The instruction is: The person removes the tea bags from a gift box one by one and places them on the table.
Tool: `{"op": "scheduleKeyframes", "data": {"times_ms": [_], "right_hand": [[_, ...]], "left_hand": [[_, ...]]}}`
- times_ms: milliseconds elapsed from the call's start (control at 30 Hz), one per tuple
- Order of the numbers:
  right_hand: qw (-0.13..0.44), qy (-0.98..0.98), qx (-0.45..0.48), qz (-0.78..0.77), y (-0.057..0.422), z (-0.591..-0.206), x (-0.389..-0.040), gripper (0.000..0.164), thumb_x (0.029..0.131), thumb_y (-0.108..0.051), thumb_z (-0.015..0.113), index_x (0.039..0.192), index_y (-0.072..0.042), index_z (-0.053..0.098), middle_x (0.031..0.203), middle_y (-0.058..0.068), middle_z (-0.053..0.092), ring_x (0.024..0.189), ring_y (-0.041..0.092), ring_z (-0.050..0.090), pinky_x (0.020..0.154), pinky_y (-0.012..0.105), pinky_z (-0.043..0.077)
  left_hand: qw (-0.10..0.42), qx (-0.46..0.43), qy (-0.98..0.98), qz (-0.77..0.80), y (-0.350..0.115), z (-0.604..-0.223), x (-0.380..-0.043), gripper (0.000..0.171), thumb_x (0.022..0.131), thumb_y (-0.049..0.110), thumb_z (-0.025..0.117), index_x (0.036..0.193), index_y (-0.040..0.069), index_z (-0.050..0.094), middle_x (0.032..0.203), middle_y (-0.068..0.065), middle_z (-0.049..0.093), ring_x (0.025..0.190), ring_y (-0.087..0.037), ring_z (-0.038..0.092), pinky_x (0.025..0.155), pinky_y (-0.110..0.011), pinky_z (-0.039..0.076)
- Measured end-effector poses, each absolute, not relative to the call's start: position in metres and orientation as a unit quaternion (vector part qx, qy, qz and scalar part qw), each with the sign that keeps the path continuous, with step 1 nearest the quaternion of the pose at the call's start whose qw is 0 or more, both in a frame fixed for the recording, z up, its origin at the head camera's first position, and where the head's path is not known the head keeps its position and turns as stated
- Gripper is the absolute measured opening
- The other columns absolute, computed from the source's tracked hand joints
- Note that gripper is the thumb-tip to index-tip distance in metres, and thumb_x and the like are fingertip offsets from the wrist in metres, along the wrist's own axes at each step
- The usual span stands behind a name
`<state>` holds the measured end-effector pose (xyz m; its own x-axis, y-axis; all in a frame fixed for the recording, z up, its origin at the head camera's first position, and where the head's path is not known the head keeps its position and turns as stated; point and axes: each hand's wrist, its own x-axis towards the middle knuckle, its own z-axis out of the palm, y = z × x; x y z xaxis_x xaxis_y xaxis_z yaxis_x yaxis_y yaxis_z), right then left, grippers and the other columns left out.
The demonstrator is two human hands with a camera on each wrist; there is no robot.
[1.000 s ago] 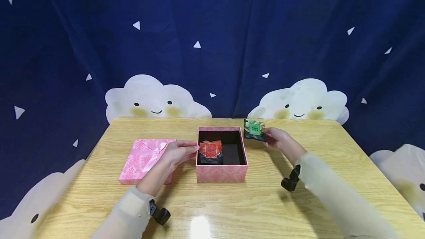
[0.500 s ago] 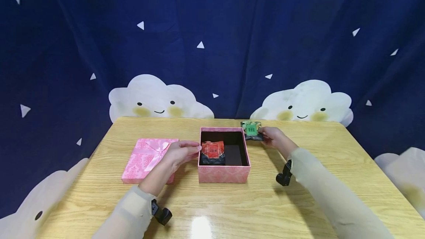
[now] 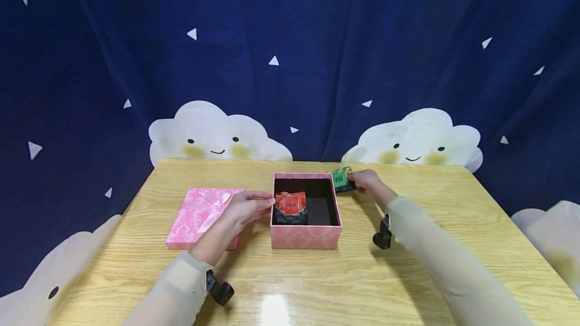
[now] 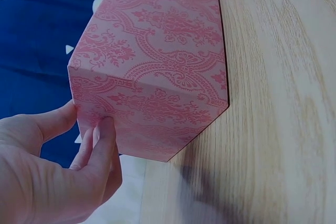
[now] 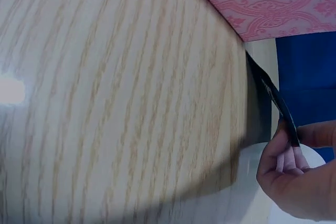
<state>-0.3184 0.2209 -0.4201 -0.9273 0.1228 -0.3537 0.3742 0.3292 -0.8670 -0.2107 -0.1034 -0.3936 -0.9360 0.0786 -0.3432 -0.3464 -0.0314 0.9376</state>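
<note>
My right hand (image 3: 366,181) pinches a green-and-black packet (image 3: 341,179) by its right edge, behind the right wall of the pink box (image 3: 304,238). In the right wrist view the packet (image 5: 268,87) shows edge-on as a thin dark strip, close over the table, between thumb and fingers. The box is lidless and dark inside. A red-and-black packet (image 3: 291,208) leans in its left half. My left hand (image 3: 246,210) rests against the box's left side, fingertips on the outer wall (image 4: 157,103) and thumb at the rim.
The pink box lid (image 3: 195,218) with a ribbon bow lies on the wooden table (image 3: 317,286), left of the box and partly behind my left wrist. A dark blue curtain (image 3: 235,54) with clouds hangs behind the table.
My right hand has moved left and slightly forward with the green packet, which now sits lower, tilted and partly hidden behind the box. The left hand stays at the box's side.
</note>
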Motion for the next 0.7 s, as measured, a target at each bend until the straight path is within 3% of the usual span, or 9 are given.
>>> {"op": "scheduleKeyframes", "data": {"times_ms": [167, 400, 467, 600, 700], "right_hand": [[0.074, 0.841, 0.169, -0.508, 0.222, -0.424, -0.319, 0.011, 0.087, -0.008, 0.057, 0.089, 0.002, 0.06, 0.054, -0.007, 0.045, 0.047, 0.006, 0.045, 0.046, 0.018, 0.047], [0.074, 0.869, 0.16, -0.463, 0.224, -0.417, -0.313, 0.018, 0.089, -0.018, 0.06, 0.078, -0.004, 0.06, 0.047, -0.009, 0.044, 0.046, 0.006, 0.049, 0.05, 0.02, 0.05], [0.078, 0.866, 0.153, -0.469, 0.224, -0.414, -0.309, 0.022, 0.091, -0.018, 0.058, 0.085, 0.002, 0.063, 0.049, -0.008, 0.049, 0.049, 0.007, 0.053, 0.054, 0.021, 0.053], [0.091, 0.852, 0.14, -0.496, 0.225, -0.408, -0.303, 0.038, 0.096, -0.017, 0.053, 0.113, 0.016, 0.059, 0.056, -0.007, 0.056, 0.053, 0.004, 0.058, 0.063, 0.022, 0.059], [0.099, 0.847, 0.136, -0.505, 0.226, -0.405, -0.301, 0.044, 0.097, -0.017, 0.051, 0.124, 0.018, 0.052, 0.059, -0.007, 0.058, 0.055, 0.003, 0.058, 0.067, 0.023, 0.061]], "left_hand": [[0.154, -0.097, 0.68, 0.71, -0.103, -0.393, -0.211, 0.035, 0.087, 0.003, 0.067, 0.12, -0.009, 0.06, 0.09, -0.001, 0.067, 0.088, -0.013, 0.068, 0.093, -0.033, 0.058], [0.153, -0.094, 0.68, 0.711, -0.103, -0.392, -0.209, 0.035, 0.087, 0.002, 0.067, 0.12, -0.009, 0.059, 0.087, 0.0, 0.068, 0.087, -0.012, 0.068, 0.098, -0.037, 0.055], [0.152, -0.096, 0.68, 0.711, -0.103, -0.392, -0.209, 0.034, 0.087, 0.003, 0.067, 0.119, -0.009, 0.06, 0.087, -0.001, 0.068, 0.086, -0.012, 0.068, 0.098, -0.037, 0.055], [0.153, -0.1, 0.682, 0.709, -0.103, -0.392, -0.209, 0.034, 0.087, 0.003, 0.067, 0.118, -0.008, 0.06, 0.09, -0.002, 0.068, 0.087, -0.012, 0.068, 0.098, -0.037, 0.055], [0.153, -0.101, 0.681, 0.709, -0.103, -0.393, -0.209, 0.034, 0.087, 0.003, 0.067, 0.119, -0.008, 0.06, 0.091, -0.002, 0.068, 0.088, -0.013, 0.068, 0.101, -0.039, 0.053]]}}
